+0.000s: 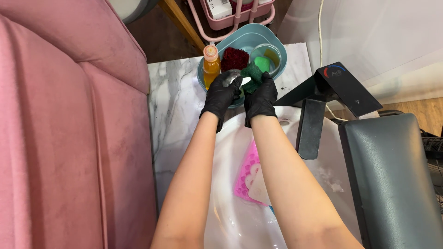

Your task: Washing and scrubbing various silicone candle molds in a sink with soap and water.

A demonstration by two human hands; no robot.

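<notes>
Left hand (222, 96) in black glove grips small shiny cup (230, 77) over blue tub (279, 51). Right hand (261, 97) pinches green scrub pad (252, 72) against cup. Orange bottle (211, 67) stands in tub, white sink (240, 221) below.

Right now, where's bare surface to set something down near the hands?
The marble top lies bare between the pink sofa and the white basin. The blue tub is crowded: orange bottle, red scrubber, green sponges. Both gloved hands, left and right, hang at its near rim.

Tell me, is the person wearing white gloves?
No, both the left hand and the right hand wear black gloves.
</notes>
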